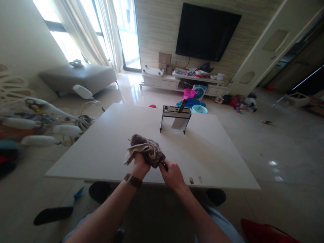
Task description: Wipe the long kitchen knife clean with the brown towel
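Observation:
My left hand (141,167), with a brown band on its wrist, is closed around a brown cloth (149,148) just above the near part of the white table (113,162). The fingers of my right hand (173,173) wrap a black handle, which looks like that of a knife (165,166). Its blade is hidden in the folded cloth, and a thin tip seems to poke out at the cloth's far left. Beyond my hands stands a knife rack (176,111), with a black-handled item (182,106) upright in its top.
Two small flat pieces (191,180) lie by the table's near edge, right of my right hand. A pink basket (189,93) and a light blue basket (199,109) are on the floor behind the table. White lamp parts (42,140) crowd the left side.

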Motion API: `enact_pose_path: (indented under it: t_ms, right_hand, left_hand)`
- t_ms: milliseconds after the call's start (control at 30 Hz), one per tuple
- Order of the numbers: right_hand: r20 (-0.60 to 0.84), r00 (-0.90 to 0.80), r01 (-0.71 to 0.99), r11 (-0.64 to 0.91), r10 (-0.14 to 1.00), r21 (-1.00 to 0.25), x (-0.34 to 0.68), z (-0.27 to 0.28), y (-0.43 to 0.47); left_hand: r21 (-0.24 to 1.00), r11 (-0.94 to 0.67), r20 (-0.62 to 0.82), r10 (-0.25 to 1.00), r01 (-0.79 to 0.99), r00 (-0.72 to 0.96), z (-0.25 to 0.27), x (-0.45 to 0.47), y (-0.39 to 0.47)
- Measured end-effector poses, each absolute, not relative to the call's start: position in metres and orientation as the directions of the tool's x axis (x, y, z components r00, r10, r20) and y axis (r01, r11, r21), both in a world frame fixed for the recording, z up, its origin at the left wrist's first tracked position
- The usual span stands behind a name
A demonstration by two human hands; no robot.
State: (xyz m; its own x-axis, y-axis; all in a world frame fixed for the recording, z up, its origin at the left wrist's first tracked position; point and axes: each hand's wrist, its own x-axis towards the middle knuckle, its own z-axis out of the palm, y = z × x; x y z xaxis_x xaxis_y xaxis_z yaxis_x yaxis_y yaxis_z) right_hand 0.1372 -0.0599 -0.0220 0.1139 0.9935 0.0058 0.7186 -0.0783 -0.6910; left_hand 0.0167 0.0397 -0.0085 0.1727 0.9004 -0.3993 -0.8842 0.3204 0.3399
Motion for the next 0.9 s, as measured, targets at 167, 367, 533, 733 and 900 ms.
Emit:
enact_pose_path:
  t_ms: [167, 367, 533, 733, 900]
  right_hand:
    - [0.040, 0.065, 0.729, -0.020, 0.997, -0.685, 0.144, -0.018, -0.058]
    - [0.027, 0.030, 0.737, -0.004, 0.999, -0.675, 0.146, -0.019, -0.060]
    - [0.015, 0.040, 0.771, -0.021, 0.999, -0.636, 0.143, -0.018, -0.060]
    - [0.055, 0.032, 0.840, 0.003, 0.998, -0.542, 0.140, -0.017, -0.057]
    - [0.037, 0.038, 0.828, -0.011, 0.999, -0.561, 0.140, -0.017, -0.054]
  left_hand:
    - [0.335, 0.301, -0.336, 0.923, -0.893, 0.185, 0.005, -0.004, 0.053]
    - [0.320, 0.284, -0.220, 0.950, -0.904, 0.221, 0.009, -0.035, 0.068]
    - [0.308, 0.260, -0.170, 0.962, -0.915, 0.216, 0.014, -0.051, 0.073]
    - [0.335, 0.232, -0.139, 0.971, -0.913, 0.196, 0.021, -0.063, 0.072]
    - [0.355, 0.150, -0.195, 0.977, -0.923, 0.083, 0.022, -0.066, 0.076]
